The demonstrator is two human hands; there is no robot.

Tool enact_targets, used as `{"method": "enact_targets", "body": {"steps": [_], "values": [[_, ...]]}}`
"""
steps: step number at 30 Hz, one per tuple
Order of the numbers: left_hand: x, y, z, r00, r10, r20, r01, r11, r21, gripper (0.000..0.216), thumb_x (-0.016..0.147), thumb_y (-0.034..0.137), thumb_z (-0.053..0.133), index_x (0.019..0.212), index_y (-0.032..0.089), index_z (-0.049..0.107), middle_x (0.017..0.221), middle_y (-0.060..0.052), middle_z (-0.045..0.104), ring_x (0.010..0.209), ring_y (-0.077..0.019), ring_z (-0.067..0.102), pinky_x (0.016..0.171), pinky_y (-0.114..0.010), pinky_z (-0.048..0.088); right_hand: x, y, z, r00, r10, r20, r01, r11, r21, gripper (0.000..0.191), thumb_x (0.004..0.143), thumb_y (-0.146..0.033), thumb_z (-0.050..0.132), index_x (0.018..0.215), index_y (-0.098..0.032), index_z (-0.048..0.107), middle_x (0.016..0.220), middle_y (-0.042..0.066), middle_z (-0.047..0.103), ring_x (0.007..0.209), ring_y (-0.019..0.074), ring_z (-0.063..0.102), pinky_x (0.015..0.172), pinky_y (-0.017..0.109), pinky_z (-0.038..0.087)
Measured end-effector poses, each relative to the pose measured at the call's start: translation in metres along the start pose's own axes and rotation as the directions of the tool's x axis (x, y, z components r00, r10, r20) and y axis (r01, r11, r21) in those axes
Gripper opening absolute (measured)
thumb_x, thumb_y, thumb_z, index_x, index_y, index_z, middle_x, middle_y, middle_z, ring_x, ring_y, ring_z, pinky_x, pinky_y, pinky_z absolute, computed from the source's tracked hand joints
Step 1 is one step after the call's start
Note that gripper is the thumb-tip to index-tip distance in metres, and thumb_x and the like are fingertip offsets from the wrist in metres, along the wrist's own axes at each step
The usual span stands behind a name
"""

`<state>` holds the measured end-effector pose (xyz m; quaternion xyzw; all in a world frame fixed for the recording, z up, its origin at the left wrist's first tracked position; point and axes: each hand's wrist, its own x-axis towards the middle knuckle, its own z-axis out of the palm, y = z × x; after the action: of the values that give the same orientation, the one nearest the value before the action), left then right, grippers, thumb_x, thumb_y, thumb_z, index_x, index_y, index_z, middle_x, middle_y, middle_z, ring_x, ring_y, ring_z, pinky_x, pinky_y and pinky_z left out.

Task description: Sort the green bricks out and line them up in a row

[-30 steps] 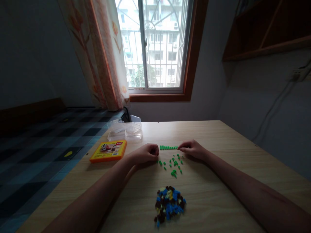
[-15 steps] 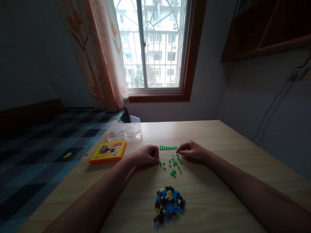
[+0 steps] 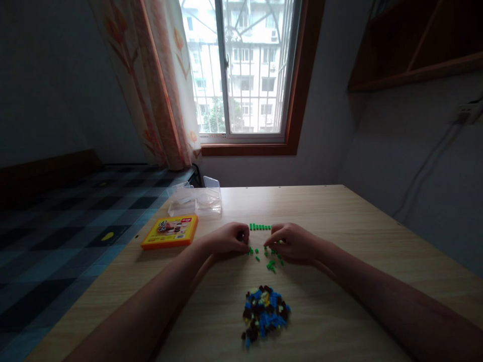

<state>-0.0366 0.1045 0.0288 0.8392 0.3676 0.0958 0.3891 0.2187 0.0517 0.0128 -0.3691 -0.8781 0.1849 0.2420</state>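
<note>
My left hand (image 3: 232, 237) rests on the table, fingers curled inward, just left of the small green building bricks (image 3: 270, 266). What its fingers hold, if anything, is hidden. My right hand (image 3: 290, 242) is bent over the scattered green bricks, and its fingertips come together at one small green brick (image 3: 265, 248). Beyond and between the hands lies a straight row of green bricks (image 3: 260, 227); the right hand covers its right end. Nearer to me sits a heap of blue, brown and yellow bricks (image 3: 266, 314).
An orange and yellow box (image 3: 169, 231) lies left of my left hand. Behind it stand clear plastic containers (image 3: 195, 201). The wooden table (image 3: 362, 261) reaches toward the wall under the window, with a checked bed (image 3: 94, 216) along its left side.
My right hand has moved left and slightly nearer from the row's right end to the loose green bricks. My left hand has stayed in place; the view has shifted slightly.
</note>
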Motion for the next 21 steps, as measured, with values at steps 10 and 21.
{"method": "enact_targets", "body": {"steps": [10, 21], "values": [[0.000, 0.001, 0.001, 1.000, 0.004, -0.020, -0.003, 1.000, 0.006, 0.022, 0.064, 0.030, 0.071, 0.072, 0.017, 0.055, 0.071, 0.003, 0.055, 0.065, -0.0124, 0.047, 0.057, -0.023, 0.034, 0.002, 0.007, 0.009, 0.993, 0.036, -0.109, -0.040, 0.998, -0.040, 0.021, 0.084, -0.019, 0.061, 0.094, -0.023, 0.079, 0.081, 0.004, 0.066, 0.064, 0.0109, 0.056, 0.061, 0.022, 0.040], [0.000, 0.005, 0.002, 0.999, -0.012, -0.033, 0.012, 1.000, 0.020, 0.020, 0.064, 0.028, 0.070, 0.069, 0.017, 0.054, 0.069, 0.004, 0.054, 0.063, -0.0120, 0.045, 0.057, -0.024, 0.032, 0.000, 0.022, -0.007, 0.983, -0.033, -0.178, 0.029, 0.999, -0.030, 0.030, 0.074, -0.005, 0.053, 0.082, -0.019, 0.078, 0.070, 0.002, 0.061, 0.059, 0.0101, 0.051, 0.058, 0.023, 0.040]]}}
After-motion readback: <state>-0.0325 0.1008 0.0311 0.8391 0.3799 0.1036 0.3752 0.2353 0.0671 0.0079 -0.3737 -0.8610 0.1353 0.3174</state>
